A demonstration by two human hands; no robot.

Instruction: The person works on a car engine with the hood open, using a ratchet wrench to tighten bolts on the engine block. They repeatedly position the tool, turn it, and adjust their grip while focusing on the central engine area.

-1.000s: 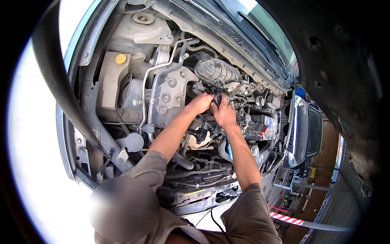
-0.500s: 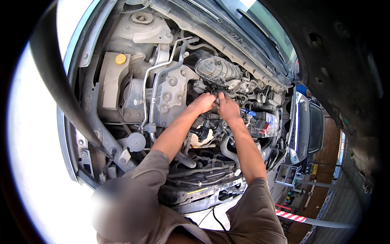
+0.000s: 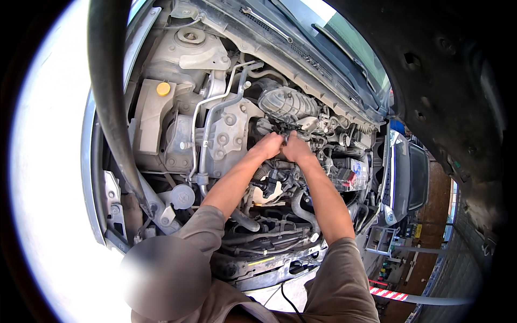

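1. Brown-grey cloth, creased & soft, makes both sleeves (image 3: 342, 274); clock is read from the hands as centre.
2. L hand (image 3: 267, 146): arm comes from betw. 7 and 8 o'clock, elbow bent, fingers curled in, knuckles up.
3. R hand (image 3: 295, 146): arm comes from 5 o'clock, rather straight; fingers also bent, pointing down into engine (image 3: 277, 175).
4. Both hands are narrow, side by side, fingertips v. near each other. What they grip is hidden, so I cannot tell if sth. is held.
5. Engine is directly under the hands & around them: many small dark parts, dusty.
6. At 12 o'clock, just beyond the hands: ribbed cover (image 3: 288, 103), oval, dull grey.
7. At 9–10 o'clock: metal plate (image 3: 229, 134), pale, w/ round bolts; next to it bent metal pipes (image 3: 203, 118), smooth.
8. At 10 o'clock: yellow cap (image 3: 163, 89) on beige plastic tank (image 3: 152, 118).
9. At 8 o'clock: round grey cap (image 3: 182, 197), flat on top.
10. Farther at 12 o'clock, a shiny spanner (image 3: 267, 25) lies near the windscreen's (image 3: 353, 40) lower edge.
11. Room: betw. 3 and 4 o'clock, another vehicle (image 3: 417, 183); at 4 o'clock, brown floor (image 3: 428, 223); at 5 o'clock, red-white striped bar (image 3: 388, 293).
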